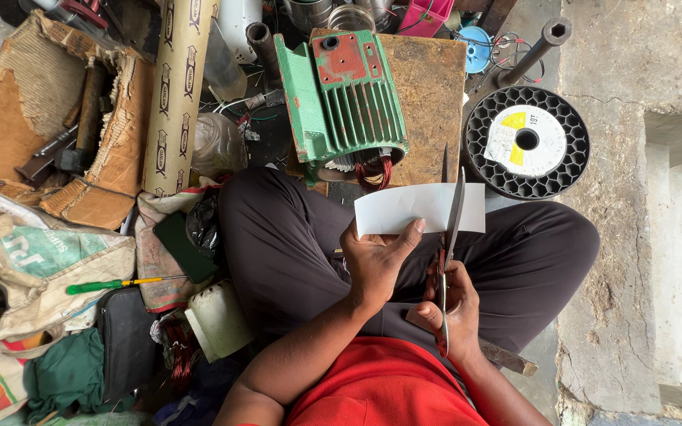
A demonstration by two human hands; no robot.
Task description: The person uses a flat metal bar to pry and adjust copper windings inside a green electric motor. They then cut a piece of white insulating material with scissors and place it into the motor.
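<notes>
Red-shirted person's left hand point(376, 264) pinches a white paper strip point(420, 209); right hand point(455, 304) grips open steel scissors point(450, 229) mid-cut; next, closing the blades.

Ahead of the lap, the finned green metal motor housing point(345, 99) on its worn wooden board point(428, 95) blocks the upper centre, with the black honeycomb plastic wire spool point(527, 142) just right of it. The left side is crowded by a torn cardboard box point(65, 110), a tall printed cardboard tube point(174, 91) and a green-handled screwdriver point(112, 285). Bare grey concrete floor point(625, 252) down the right side leaves open room.
</notes>
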